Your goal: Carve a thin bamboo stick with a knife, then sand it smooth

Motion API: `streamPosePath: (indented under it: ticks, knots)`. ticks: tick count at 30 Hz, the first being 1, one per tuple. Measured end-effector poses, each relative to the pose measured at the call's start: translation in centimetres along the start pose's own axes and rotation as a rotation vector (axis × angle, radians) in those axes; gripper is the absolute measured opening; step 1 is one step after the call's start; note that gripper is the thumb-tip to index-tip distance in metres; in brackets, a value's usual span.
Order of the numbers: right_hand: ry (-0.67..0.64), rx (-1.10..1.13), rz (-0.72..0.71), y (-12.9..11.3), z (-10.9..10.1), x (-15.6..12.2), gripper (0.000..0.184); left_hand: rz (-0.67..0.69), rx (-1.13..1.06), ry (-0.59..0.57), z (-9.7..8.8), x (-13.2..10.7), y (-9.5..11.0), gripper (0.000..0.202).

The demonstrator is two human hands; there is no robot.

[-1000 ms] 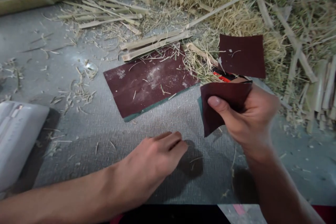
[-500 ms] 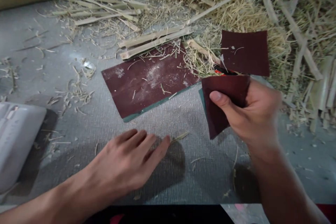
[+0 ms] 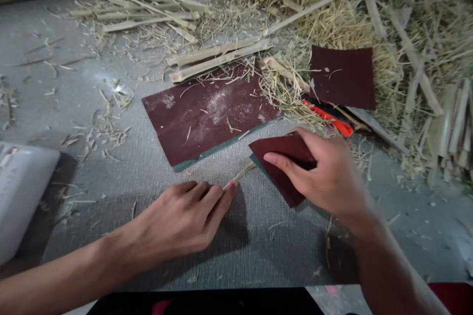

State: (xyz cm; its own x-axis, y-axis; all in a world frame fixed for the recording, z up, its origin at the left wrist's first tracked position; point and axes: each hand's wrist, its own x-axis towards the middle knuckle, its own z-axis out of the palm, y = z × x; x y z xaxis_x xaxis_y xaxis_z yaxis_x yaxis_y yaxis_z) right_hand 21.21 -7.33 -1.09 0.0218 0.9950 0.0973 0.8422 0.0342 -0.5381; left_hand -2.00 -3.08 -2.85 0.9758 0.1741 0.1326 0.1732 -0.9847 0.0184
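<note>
My left hand [image 3: 195, 214] is low over the table's near part, fingers closed on a thin bamboo strip [image 3: 244, 171]. The strip's free end points right and meets the edge of a folded piece of sandpaper [image 3: 283, 165]. My right hand [image 3: 321, 172] grips that sandpaper, thumb on top, its dark red face up and a green backing showing at the left edge. Whether the strip lies inside the fold or just under it, I cannot tell. Behind the hands, a larger sandpaper sheet [image 3: 210, 118] lies flat, dusted with pale powder.
Two split bamboo pieces [image 3: 221, 59] rest on the large sheet's far edge. A square sandpaper piece [image 3: 343, 78] lies over a red-and-black tool [image 3: 332, 119], partly hidden. Bamboo shavings [image 3: 332, 19] heap at the back right. A white device [image 3: 25, 197] stands at the left edge.
My right hand has moved left and down with the folded sandpaper, up to the bamboo strip, uncovering the red-and-black tool. My left hand stays nearly in place.
</note>
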Motion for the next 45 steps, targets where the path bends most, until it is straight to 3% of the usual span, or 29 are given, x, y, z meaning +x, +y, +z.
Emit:
streamPosePath:
  ticks: [4,9,13,17,21,25,28,38,42,45]
  knots:
    - [-0.098,-0.116,-0.001,-1.3,1.3,-0.3,0.020,-0.026,-0.043,0.048,0.3,0.0,0.0,0.025]
    - [-0.239,-0.176,0.042,-2.2,2.5,-0.7,0.014,-0.020,0.090,0.042,0.2,0.2,1.1,0.022]
    - [-0.133,-0.388,0.064,-2.0,2.8,-0.6,0.019,-0.005,0.161,-0.029,-0.1,0.3,1.9,0.027]
    - [-0.208,-0.339,-0.047,-2.0,2.9,-0.8,0.019,-0.034,0.172,-0.048,-0.2,0.6,2.2,0.030]
    - [-0.149,-0.467,0.019,-1.7,2.6,-0.7,0.022,-0.038,0.205,-0.103,-0.4,0.8,2.6,0.033]
    - [-0.218,-0.416,-0.039,-1.8,2.6,-0.7,0.022,-0.082,0.217,-0.125,-0.6,1.0,3.4,0.036]
    - [-0.151,-0.446,0.024,-2.0,2.8,-0.8,0.023,-0.083,0.221,-0.160,-0.7,1.1,3.8,0.037]
    - [-0.215,-0.375,-0.044,-2.7,3.0,-1.1,0.026,-0.063,0.218,-0.123,-0.6,1.4,3.5,0.031]
    - [-0.116,-0.456,0.021,-2.6,2.9,-1.0,0.028,-0.068,0.213,-0.120,-0.7,1.4,3.4,0.030]
    - [-0.160,-0.390,-0.043,-2.6,3.0,-1.1,0.026,-0.081,0.218,-0.112,-0.7,1.3,3.5,0.030]
